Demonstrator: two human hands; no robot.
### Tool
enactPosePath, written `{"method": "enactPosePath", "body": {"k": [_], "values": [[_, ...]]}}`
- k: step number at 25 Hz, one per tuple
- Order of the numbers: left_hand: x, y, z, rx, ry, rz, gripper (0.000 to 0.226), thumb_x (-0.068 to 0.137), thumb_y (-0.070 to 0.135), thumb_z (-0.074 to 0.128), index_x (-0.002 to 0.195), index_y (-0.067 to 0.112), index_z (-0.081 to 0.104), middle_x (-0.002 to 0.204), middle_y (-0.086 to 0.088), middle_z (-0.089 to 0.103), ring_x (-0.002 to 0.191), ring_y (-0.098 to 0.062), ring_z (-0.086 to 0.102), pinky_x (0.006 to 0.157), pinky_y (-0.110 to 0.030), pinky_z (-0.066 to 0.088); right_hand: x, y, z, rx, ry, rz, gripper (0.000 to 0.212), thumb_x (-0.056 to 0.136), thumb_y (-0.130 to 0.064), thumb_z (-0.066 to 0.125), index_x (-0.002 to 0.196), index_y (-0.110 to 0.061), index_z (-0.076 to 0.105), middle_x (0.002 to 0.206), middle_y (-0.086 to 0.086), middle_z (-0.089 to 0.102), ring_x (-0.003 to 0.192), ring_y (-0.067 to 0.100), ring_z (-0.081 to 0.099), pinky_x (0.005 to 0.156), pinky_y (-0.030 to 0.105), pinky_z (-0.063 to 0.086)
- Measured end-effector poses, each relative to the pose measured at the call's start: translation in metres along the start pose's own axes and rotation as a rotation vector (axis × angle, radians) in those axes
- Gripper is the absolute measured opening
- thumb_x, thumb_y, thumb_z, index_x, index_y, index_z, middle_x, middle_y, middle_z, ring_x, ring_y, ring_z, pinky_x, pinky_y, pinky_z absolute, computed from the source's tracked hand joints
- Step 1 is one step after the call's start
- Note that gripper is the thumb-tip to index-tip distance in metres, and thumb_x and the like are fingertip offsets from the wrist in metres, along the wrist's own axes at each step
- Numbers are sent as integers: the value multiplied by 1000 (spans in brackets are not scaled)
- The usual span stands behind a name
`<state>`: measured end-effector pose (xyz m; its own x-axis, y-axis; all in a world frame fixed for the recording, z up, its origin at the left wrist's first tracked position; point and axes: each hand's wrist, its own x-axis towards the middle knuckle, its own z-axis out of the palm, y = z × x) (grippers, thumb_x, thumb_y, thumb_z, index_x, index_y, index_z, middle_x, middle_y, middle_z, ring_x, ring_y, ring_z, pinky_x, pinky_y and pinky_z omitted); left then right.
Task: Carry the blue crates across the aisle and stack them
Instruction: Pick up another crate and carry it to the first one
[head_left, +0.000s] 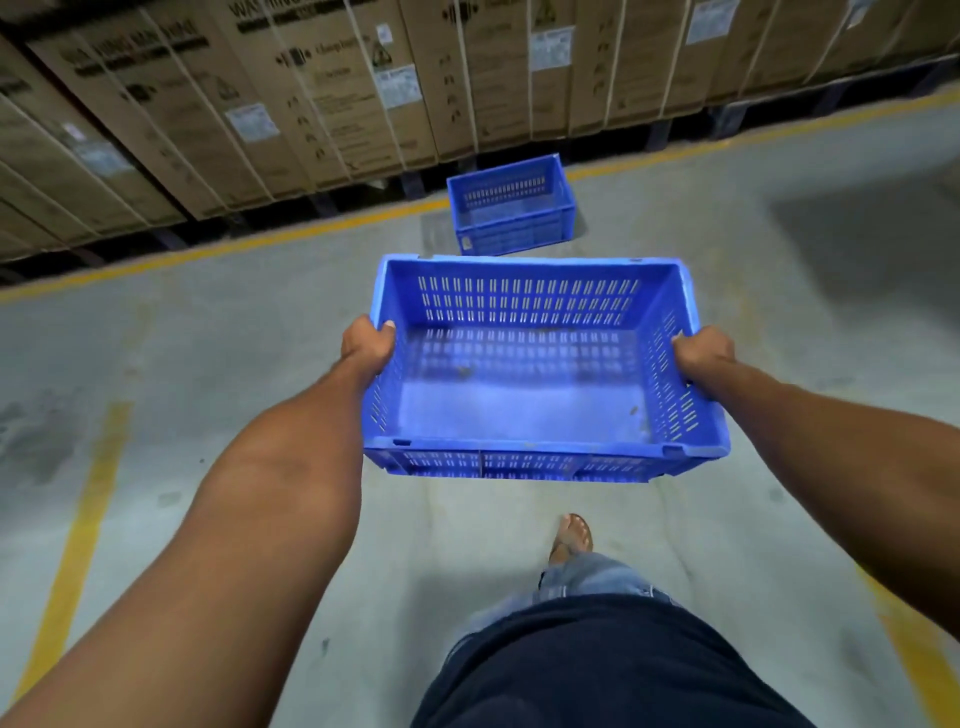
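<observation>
You hold a blue crate (540, 374) in the air between your two hands, above the grey floor (208, 338). Your left hand (368, 344) grips the rim of its left short side, and your right hand (702, 352) grips the rim of the right short side. The crate is empty. A second blue crate (511, 205) stands on the floor ahead, near the stacked cardboard boxes (322, 93).
</observation>
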<state>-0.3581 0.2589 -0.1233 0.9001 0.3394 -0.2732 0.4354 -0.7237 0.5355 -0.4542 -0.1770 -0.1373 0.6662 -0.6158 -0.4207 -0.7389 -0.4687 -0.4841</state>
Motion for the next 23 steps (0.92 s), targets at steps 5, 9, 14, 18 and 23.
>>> {"method": "enactPosePath", "body": {"k": [5, 9, 14, 18, 23], "values": [[100, 64, -15, -54, -48, -37, 35, 100, 37, 52, 87, 5, 53, 69, -15, 60, 53, -27, 57, 52, -30, 46, 95, -106, -4, -84, 7, -135, 45, 98, -26, 52, 123, 11, 61, 123, 32, 63, 114, 45, 62, 90, 43, 51], [204, 95, -1, -110, -191, -57, 30, 97, 24, 54, 76, 3, 51, 43, -7, 49, 37, -23, 43, 53, -30, 42, 183, -179, 10, -162, -8, -166, 44, 98, -25, 53, 123, 11, 60, 124, 33, 61, 115, 47, 60, 91, 43, 51], [335, 137, 44, -137, -247, -112, 9, 95, 8, 54, 86, 5, 54, 54, -14, 51, 25, -15, 43, 41, -24, 39, 298, -260, 43, -228, -20, -155, 36, 95, -21, 56, 117, 7, 63, 116, 31, 66, 107, 44, 65, 83, 41, 53], [419, 171, 69, -189, -342, -180, 6, 97, 1, 56, 101, 3, 53, 60, -13, 46, 25, -8, 44, 30, -18, 36, 378, -318, 59, -245, -17, -141, 36, 97, -21, 54, 123, 4, 51, 123, 33, 61, 112, 48, 61, 90, 45, 50], [523, 218, 121, 26, -356, -158, 29, 95, 19, 62, 114, 9, 43, 84, -18, 62, 62, -29, 64, 55, -30, 48, 486, -377, 85, -275, -165, -161, 40, 91, -11, 58, 125, 3, 41, 120, 32, 61, 110, 47, 61, 86, 43, 49]]}}
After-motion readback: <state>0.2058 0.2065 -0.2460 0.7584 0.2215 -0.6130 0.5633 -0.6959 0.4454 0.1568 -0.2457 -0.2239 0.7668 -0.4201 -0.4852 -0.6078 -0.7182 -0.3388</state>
